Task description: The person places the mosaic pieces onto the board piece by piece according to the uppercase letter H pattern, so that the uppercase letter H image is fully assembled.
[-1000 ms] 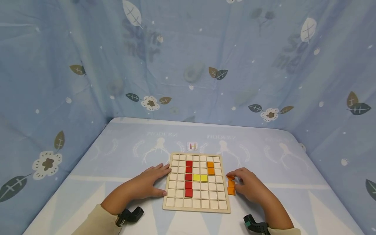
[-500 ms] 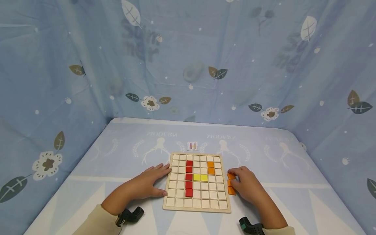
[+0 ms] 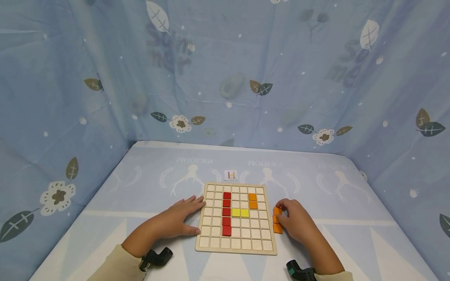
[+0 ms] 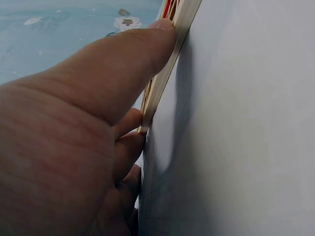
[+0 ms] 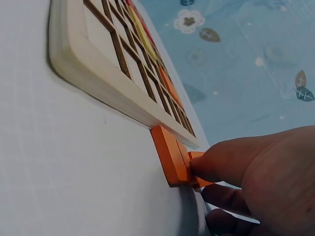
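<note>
My left hand (image 3: 183, 218) lies along the left edge of a wooden grid board (image 3: 235, 251), its straight fingertips and thumb touching the rim. On the board stands a column of several red tiles (image 3: 226, 212), with two yellow tiles (image 3: 240, 212) beside it and two orange tiles (image 3: 252, 201) at upper right. Off the right edge, three loose orange tiles (image 3: 277, 228) sit in a column. My right hand (image 3: 294, 219) curls over them, pinching the farthest orange tile (image 5: 200, 156) between thumb and index finger. The index fingertip is hidden in the right wrist view.
A small printed card (image 3: 230, 175) with a grid pattern lies just beyond the board. A patterned cloth (image 3: 168, 168) covers the table, and blue curtains (image 3: 225, 78) enclose its back and sides.
The farthest orange tile, tilted at first, now lies flat and in line with the other two. My right hand has shifted slightly; the left hand stays put.
</note>
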Motion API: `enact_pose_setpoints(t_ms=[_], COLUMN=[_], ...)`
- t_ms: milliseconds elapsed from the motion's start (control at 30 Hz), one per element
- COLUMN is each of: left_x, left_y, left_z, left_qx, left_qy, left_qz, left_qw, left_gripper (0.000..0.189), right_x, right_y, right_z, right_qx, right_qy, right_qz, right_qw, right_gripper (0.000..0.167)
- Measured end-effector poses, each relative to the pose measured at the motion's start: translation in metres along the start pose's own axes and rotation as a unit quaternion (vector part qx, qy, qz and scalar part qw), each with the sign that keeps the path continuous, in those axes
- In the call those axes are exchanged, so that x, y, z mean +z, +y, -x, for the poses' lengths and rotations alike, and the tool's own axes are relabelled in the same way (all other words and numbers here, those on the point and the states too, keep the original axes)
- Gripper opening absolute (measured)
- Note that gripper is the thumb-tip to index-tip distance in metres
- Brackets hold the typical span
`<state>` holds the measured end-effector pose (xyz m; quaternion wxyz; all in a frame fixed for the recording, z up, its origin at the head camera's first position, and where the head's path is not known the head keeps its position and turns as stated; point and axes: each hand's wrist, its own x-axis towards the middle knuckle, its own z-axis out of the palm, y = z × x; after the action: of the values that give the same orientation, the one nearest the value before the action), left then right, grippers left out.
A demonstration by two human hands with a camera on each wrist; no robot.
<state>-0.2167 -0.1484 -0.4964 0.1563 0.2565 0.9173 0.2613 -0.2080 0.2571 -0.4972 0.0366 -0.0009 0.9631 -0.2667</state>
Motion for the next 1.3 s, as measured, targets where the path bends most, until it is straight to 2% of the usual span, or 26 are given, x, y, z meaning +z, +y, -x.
enact_pose_setpoints(t_ms=[467, 633, 933, 1300], left_x=[-0.001, -0.001, -0.001, -0.001], left_y=[0.002, 0.002, 0.000, 0.000], left_z=[0.000, -0.001, 0.000, 0.001], left_qx=[-0.002, 0.001, -0.003, 0.005], left_qy=[-0.001, 0.000, -0.004, -0.003], left_qz=[-0.001, 0.003, -0.005, 0.000], left_qw=[1.0000, 1.0000, 1.0000, 1.0000], left_gripper=[0.094, 0.094, 0.095, 0.095], right_x=[-0.002, -0.004, -0.005, -0.006], right_y=[0.005, 0.008, 0.011, 0.011], right_z=[-0.003, -0.002, -0.003, -0.002], right_qx=[0.022, 0.024, 0.050, 0.060], right_qy=[0.008, 0.015, 0.015, 0.031], right_qz=[-0.016, -0.039, -0.076, -0.101], right_qw=[0.9996, 0.9988, 0.9957, 0.9925], right_gripper=[0.019, 0.013, 0.012, 0.016])
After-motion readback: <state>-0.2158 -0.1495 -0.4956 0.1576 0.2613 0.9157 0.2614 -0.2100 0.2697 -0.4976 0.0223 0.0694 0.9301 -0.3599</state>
